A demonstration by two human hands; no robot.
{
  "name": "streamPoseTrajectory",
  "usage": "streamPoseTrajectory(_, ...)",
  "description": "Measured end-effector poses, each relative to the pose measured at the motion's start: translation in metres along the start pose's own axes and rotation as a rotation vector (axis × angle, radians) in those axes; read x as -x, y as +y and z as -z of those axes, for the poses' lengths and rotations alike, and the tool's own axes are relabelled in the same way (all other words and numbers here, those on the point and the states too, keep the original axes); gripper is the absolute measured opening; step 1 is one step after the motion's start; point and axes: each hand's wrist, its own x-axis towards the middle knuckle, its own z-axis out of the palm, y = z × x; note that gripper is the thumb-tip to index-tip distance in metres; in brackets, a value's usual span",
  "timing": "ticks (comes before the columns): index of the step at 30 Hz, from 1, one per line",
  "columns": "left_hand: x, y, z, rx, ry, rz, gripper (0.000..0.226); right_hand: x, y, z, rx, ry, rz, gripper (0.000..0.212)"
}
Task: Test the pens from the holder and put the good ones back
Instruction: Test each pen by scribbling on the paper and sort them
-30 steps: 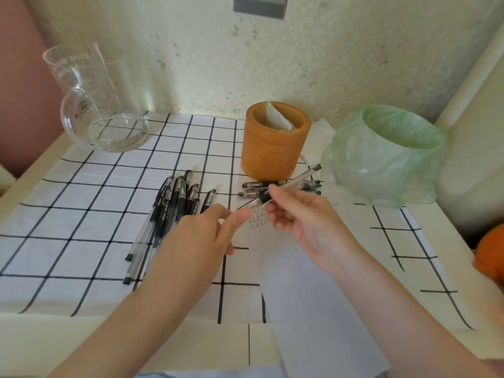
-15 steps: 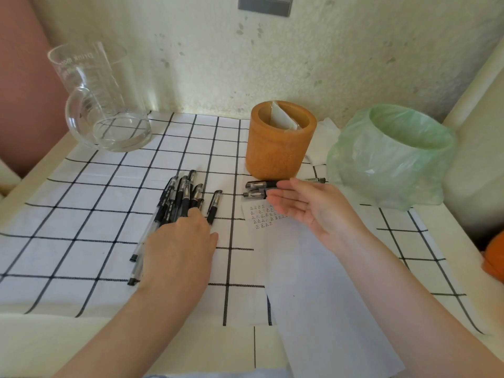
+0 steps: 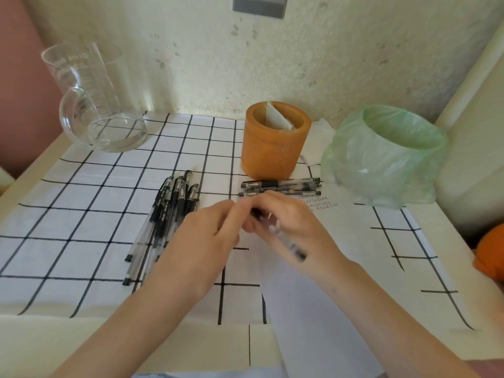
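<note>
My right grip (image 3: 300, 227) clasped a clear-barrelled black pen (image 3: 289, 244) above the white paper sheet (image 3: 313, 309), just near of the orange cylindrical holder (image 3: 272, 148). Blur hid whether my left grip (image 3: 201, 241) pinched its cap. A jerky pull could flick it into the left-hand pile of black pens (image 3: 174, 203).

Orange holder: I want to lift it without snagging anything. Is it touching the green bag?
Apart. The head view shows a strip of white tissue between the orange holder and the green bag.
</note>
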Motion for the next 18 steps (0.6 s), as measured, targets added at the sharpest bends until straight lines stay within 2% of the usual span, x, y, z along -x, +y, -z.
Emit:
streamPoseTrajectory(3, -0.003, -0.007, 0.002, -0.112, 0.072, -0.084, 0.023, -0.003, -0.006, 0.009, -0.398, 0.111, -0.199, 0.006)
streamPoseTrajectory(5, -0.002, -0.008, 0.002, -0.174, 0.049, -0.168, 0.034, -0.005, -0.01, 0.016, -0.67, 0.1, -0.327, 0.013)
streamPoseTrajectory(6, -0.002, -0.007, 0.001, -0.152, 0.001, -0.186, 0.039, -0.005, -0.01, 0.018, -0.723, 0.079, -0.357, 0.017)
streamPoseTrajectory(8, -0.001, -0.004, -0.002, -0.092, -0.101, -0.207, 0.039, -0.005, -0.013, 0.02, -0.771, 0.043, -0.392, 0.02)
streamPoseTrajectory(12, -0.002, -0.003, -0.005, -0.103, -0.108, -0.253, 0.006, -0.003, -0.017, 0.02, -0.81, -0.025, -0.432, 0.021)
streamPoseTrajectory(15, -0.002, -0.003, -0.007, -0.033, -0.129, -0.205, 0.021, 0.0, -0.019, 0.021, -0.797, -0.015, -0.439, 0.029)
streamPoseTrajectory(18, 0.001, -0.001, -0.008, -0.061, -0.143, -0.165, 0.023, 0.001, -0.021, 0.023, -0.782, 0.044, -0.43, 0.023)
